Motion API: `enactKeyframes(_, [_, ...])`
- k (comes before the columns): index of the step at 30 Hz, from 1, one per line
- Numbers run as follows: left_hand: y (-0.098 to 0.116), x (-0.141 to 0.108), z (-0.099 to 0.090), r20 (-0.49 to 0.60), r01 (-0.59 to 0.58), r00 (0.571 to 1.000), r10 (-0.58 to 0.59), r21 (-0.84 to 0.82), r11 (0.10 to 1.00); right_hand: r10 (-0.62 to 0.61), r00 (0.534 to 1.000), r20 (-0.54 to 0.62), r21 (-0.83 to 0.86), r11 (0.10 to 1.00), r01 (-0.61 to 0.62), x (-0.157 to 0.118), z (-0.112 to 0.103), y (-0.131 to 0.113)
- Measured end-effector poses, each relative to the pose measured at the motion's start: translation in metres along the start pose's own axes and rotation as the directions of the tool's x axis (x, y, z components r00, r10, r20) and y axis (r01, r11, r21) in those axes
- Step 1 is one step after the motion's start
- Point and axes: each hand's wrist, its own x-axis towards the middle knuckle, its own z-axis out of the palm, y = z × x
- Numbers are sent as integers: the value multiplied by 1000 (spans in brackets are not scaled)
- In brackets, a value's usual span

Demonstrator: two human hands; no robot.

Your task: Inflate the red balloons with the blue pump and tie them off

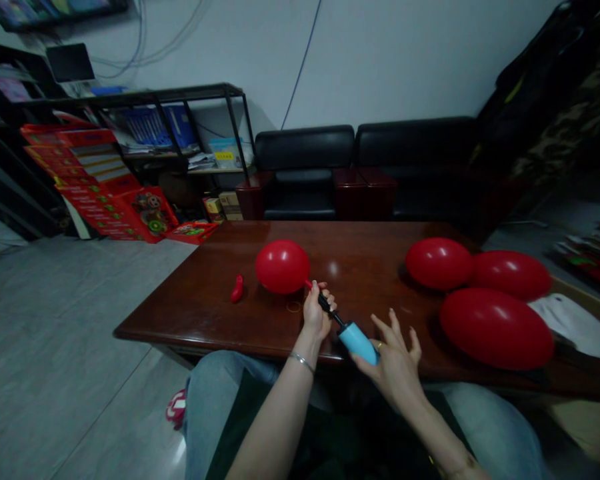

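A partly inflated red balloon (283,267) sits above the brown table, its neck on the black nozzle end of a hand pump. My left hand (319,312) is closed around that nozzle end and the balloon's neck. The pump's light blue body (359,342) slants down to the right. Against its lower end rests my right hand (395,363), thumb and palm touching it, the other fingers spread apart. A small limp red balloon (237,289) lies left of the inflated one, and a thin rubber band (294,307) lies just below it.
Three inflated red balloons (496,328) rest together on the right of the wooden table (200,300), beside a white item (577,325). Black sofas (305,150) stand behind the table. Red boxes (100,187) are stacked at the left near a shelf (225,90).
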Motion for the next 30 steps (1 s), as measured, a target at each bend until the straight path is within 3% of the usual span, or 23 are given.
enactKeyframes(3, [-4, -2, 1, 4, 10, 1000, -10, 47, 999, 29, 999, 29, 53, 998, -31, 16, 7, -10])
enactKeyframes(6, [-4, -2, -2, -57, -4, 998, 7, 57, 998, 45, 998, 45, 72, 996, -48, 12, 10, -12])
enactKeyframes(15, [7, 7, -8, -107, -20, 994, 20, 2, 1000, 48, 998, 27, -40, 998, -47, -57, -8, 20])
enactKeyframes(18, [7, 6, -7, -109, -13, 994, 12, -10, 1000, 16, 1000, 27, -47, 999, -15, -66, -12, 30])
enactKeyframes(23, [-2, 1, -1, -87, -17, 996, 16, -21, 1000, 3, 1000, -4, -46, 999, -3, -40, -8, 28])
enactKeyframes(30, [-11, -7, 0, -50, 5, 999, -5, 11, 1000, 35, 999, 37, 41, 998, -37, 14, 4, -7])
